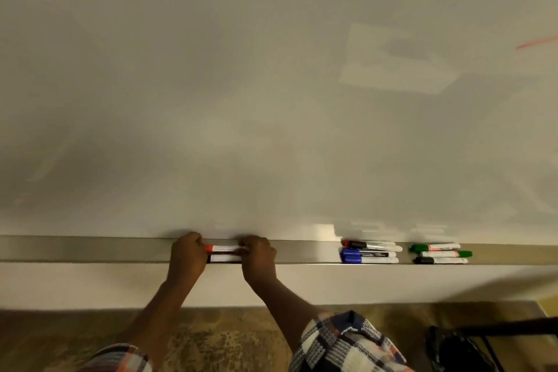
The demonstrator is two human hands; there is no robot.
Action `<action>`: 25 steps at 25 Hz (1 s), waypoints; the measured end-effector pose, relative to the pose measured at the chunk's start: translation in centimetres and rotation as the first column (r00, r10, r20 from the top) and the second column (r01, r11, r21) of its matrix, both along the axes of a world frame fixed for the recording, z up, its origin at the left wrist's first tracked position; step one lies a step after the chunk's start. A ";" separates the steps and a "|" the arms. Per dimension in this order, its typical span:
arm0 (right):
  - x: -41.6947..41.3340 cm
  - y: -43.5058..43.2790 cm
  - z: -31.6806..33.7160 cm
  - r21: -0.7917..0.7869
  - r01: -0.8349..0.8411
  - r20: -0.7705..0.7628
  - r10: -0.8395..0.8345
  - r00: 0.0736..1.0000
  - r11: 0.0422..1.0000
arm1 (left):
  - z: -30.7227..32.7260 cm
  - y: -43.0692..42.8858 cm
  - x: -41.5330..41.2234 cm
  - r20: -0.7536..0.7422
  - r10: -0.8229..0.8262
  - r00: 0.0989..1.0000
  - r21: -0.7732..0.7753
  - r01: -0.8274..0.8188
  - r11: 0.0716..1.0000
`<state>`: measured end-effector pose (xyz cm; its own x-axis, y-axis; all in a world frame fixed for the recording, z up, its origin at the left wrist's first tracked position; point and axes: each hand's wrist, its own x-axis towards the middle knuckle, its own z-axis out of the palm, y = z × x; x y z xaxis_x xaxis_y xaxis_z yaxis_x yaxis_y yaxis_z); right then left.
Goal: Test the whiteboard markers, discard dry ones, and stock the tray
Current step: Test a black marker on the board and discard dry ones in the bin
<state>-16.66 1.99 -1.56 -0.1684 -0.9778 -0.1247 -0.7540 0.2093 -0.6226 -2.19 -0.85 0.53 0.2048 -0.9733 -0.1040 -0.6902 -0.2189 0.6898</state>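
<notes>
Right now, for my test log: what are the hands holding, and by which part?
Left hand grips the red marker at its cap end, right hand at its tail end; a hold on the second marker below cannot be told.

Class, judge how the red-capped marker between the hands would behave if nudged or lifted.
Probably stiff and light: the red-capped marker is a slim straight barrel. It looks round, so may roll, though the tray ledge likely stops it.
</notes>
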 end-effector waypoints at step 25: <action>-24.9 5.4 4.7 0.128 -0.139 -0.726 0.188 0.662 0.982 | 2.9 1.4 -18.3 -0.122 -0.318 0.940 0.115 0.332 0.936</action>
<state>-41.56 7.38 3.16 -0.0674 -0.9939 -0.0870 -0.9868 0.0535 0.1531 -20.50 0.57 3.44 -0.1388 -0.9609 -0.2396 -0.6678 -0.0878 0.7392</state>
